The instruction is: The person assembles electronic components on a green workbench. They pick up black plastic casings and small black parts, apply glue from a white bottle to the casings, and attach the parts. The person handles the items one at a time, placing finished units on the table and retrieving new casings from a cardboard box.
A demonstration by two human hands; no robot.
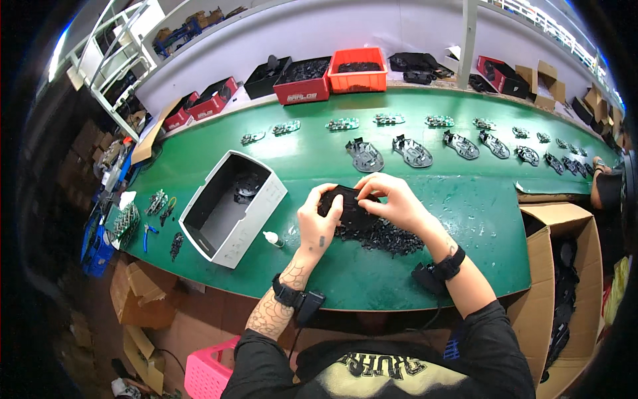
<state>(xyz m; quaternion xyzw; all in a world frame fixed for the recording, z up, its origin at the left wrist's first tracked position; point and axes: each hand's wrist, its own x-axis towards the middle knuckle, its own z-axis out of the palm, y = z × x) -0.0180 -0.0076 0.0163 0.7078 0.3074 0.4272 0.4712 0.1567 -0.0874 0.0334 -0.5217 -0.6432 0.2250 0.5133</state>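
Note:
Over the green table, my left hand (315, 221) grips the left side of a black plastic mouse shell (353, 211), its thumb lying on the near face. The thumb and fingers of my right hand (399, 202) are pinched at the shell's upper right edge. Right under the shell is a pile of small black plastic pieces (395, 241). Fingers cover part of the shell, so its finer details cannot be made out. A small white bottle (273, 239) stands just left of my left wrist.
A grey-white box (256, 219) with black parts inside sits at left, beside blue-handled pliers (146, 237). Mouse bases (413, 152) and green circuit boards (342, 124) line the far side. Bins (359, 81) stand behind; a cardboard box (537, 292) and another person's arm (603, 186) are at right.

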